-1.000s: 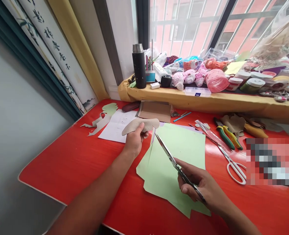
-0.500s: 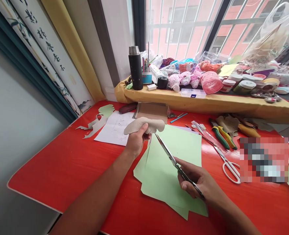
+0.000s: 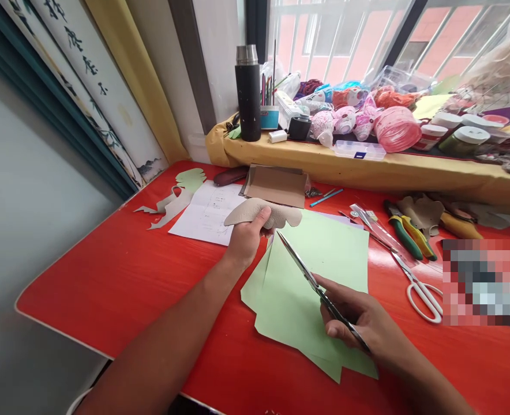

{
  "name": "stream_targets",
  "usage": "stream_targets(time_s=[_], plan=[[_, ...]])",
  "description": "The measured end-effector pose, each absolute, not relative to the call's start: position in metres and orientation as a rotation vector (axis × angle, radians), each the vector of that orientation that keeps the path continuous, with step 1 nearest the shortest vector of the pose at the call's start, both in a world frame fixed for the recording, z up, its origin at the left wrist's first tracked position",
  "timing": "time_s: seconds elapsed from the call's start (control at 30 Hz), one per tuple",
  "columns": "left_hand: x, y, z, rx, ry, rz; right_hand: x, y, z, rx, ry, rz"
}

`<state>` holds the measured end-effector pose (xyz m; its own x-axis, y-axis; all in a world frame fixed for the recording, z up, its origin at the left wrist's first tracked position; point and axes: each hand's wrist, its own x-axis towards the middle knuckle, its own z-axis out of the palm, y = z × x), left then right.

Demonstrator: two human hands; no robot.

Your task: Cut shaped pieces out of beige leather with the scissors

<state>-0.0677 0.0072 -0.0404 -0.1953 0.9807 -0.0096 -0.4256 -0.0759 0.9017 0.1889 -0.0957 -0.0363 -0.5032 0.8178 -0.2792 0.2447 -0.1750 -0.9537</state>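
Observation:
My left hand (image 3: 251,231) pinches a beige leather piece (image 3: 283,214) with a scalloped edge, thumb on top, above the table. My right hand (image 3: 359,317) is wrapped round a pair of metal scissors (image 3: 302,266). Their blades look closed and point up and left, with the tips just below the leather piece; whether they touch it I cannot tell. Beneath both hands lie light green sheets (image 3: 315,294) on the red table (image 3: 129,282). The fingers behind the leather and some of those round the scissors handles are hidden.
White-handled scissors (image 3: 426,297) and green-yellow pliers (image 3: 411,233) lie to the right. Behind are a white printed sheet (image 3: 207,213), brown boards (image 3: 276,185) and beige scraps (image 3: 171,207). A black flask (image 3: 248,98) stands on the cluttered window ledge (image 3: 281,154).
The whole view has shifted slightly. The leather piece in my left hand has turned a little, showing more of its scalloped edge. The scissors stay in my right hand, still beneath it.

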Motion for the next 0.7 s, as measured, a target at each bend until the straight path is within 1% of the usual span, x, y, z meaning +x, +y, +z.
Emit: stream_targets(time_s=[0.13,0.43,0.7], plan=[[-0.066,0.003,-0.038,0.912,0.983,1.524,0.189,-0.095,-0.039,-1.204,-1.672,1.702],[-0.062,0.000,-0.037,0.913,1.010,1.492,0.194,-0.097,-0.052,-1.214,-1.662,1.642],[-0.059,-0.003,-0.036,0.775,0.962,1.443,0.190,-0.096,-0.043,-1.253,-1.651,1.635]])
